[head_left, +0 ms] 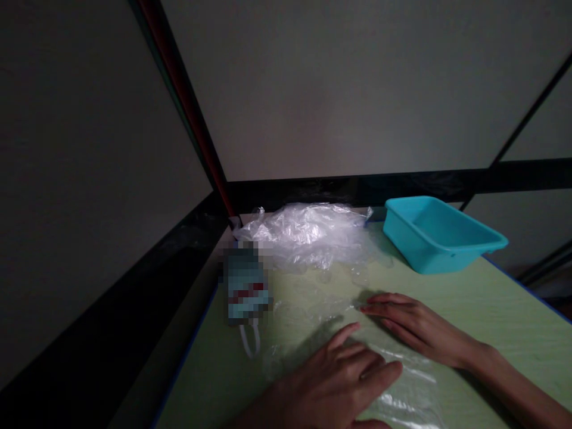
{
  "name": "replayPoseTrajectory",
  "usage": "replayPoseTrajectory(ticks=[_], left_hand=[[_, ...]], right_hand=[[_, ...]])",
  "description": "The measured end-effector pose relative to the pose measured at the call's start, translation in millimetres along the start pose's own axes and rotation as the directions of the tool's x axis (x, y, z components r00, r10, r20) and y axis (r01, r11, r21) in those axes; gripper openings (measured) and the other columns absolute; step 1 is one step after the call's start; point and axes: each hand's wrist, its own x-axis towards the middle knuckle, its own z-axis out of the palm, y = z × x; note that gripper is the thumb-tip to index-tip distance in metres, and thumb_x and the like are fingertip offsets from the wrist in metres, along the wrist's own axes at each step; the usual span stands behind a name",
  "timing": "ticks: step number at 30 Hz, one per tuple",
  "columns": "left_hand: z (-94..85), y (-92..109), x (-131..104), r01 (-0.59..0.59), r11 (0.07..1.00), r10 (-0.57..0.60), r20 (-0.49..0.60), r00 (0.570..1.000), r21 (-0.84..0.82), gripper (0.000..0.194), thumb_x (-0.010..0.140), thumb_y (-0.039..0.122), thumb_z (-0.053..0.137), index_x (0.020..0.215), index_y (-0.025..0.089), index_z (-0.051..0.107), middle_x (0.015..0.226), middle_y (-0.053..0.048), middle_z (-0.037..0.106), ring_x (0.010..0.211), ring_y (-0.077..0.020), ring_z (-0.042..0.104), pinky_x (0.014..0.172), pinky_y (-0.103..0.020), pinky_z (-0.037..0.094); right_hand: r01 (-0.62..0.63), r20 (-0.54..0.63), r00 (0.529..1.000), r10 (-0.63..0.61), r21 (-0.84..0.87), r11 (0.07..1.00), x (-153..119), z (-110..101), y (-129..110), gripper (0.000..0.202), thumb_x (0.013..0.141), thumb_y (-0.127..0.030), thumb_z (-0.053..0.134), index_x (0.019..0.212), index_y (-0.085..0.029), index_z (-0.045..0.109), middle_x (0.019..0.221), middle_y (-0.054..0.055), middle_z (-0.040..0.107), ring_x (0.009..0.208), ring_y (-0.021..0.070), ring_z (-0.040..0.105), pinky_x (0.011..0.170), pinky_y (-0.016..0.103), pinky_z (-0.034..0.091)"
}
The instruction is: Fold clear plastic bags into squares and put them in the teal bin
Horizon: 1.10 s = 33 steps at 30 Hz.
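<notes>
A thin, clear plastic bag [409,402] lies spread on the pale green table [500,310]. My left hand [342,381] is over it, palm down, with the fingers apart and partly bent. Farther right, my right hand [415,325] rests with its fingers stretched out, the tips at the far part of the clear plastic. Neither hand shows anything gripped in it. The near part of the bag is partly hidden by my left hand.
A crumpled heap of clear plastic bags [308,232] lies at the table's back edge. To its right stands a turquoise plastic basin [440,259]. At the left edge is a blurred, greenish object [248,286] with a pale loop. Walls border the back and left.
</notes>
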Motion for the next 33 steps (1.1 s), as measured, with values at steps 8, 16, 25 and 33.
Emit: replayPoseTrajectory(ticks=[8, 16, 25, 33], left_hand=[[-2.6, 1.2, 1.2, -0.012, 1.0, 0.013, 0.023, 1.0, -0.023, 0.053, 0.085, 0.046, 0.044, 0.126, 0.014, 0.031, 0.116, -0.006, 0.056, 0.118, -0.0163, 0.039, 0.107, -0.039, 0.013], [2.5, -1.4, -4.4, -0.057, 0.998, 0.058, 0.031, 0.998, -0.029, 0.038, 0.087, 0.033, 0.046, 0.121, 0.018, 0.039, 0.112, -0.005, 0.06, 0.119, -0.0122, 0.04, 0.107, -0.034, 0.013], [-12.2, 4.3, -6.6, -0.157, 0.987, 0.157, 0.001, 0.988, -0.021, 0.029, 0.088, 0.021, 0.045, 0.118, 0.021, 0.044, 0.103, -0.002, 0.065, 0.104, -0.0111, 0.055, 0.104, -0.03, 0.025], [1.4, 7.4, -7.8, -0.144, 0.987, 0.147, 0.038, 0.988, -0.065, 0.027, 0.089, 0.025, 0.044, 0.116, 0.023, 0.047, 0.09, 0.003, 0.067, 0.095, -0.0108, 0.059, 0.104, -0.03, 0.023]], right_hand=[[-0.004, -0.008, 1.0, 0.004, 0.001, 1.0, 0.7, 0.4, -0.4, 0.035, 0.089, -0.022, 0.041, 0.123, -0.024, 0.048, 0.117, 0.007, 0.058, 0.11, 0.0199, 0.05, 0.091, 0.038, 0.044], [-0.015, -0.006, 1.0, 0.015, -0.006, 1.0, 1.4, 1.9, -0.9, 0.034, 0.089, -0.022, 0.04, 0.122, -0.022, 0.049, 0.118, 0.007, 0.057, 0.111, 0.0195, 0.05, 0.093, 0.037, 0.043], [-0.009, -0.009, 1.0, 0.009, 0.017, 1.0, 2.7, 0.5, -1.2, 0.034, 0.09, -0.023, 0.039, 0.123, -0.024, 0.048, 0.119, 0.006, 0.057, 0.111, 0.0199, 0.05, 0.093, 0.039, 0.042], [-0.062, 0.019, 0.998, 0.062, -0.002, 0.998, 3.0, 2.3, 0.6, 0.034, 0.091, -0.025, 0.037, 0.124, -0.024, 0.046, 0.123, 0.005, 0.053, 0.115, 0.0204, 0.046, 0.097, 0.04, 0.039]])
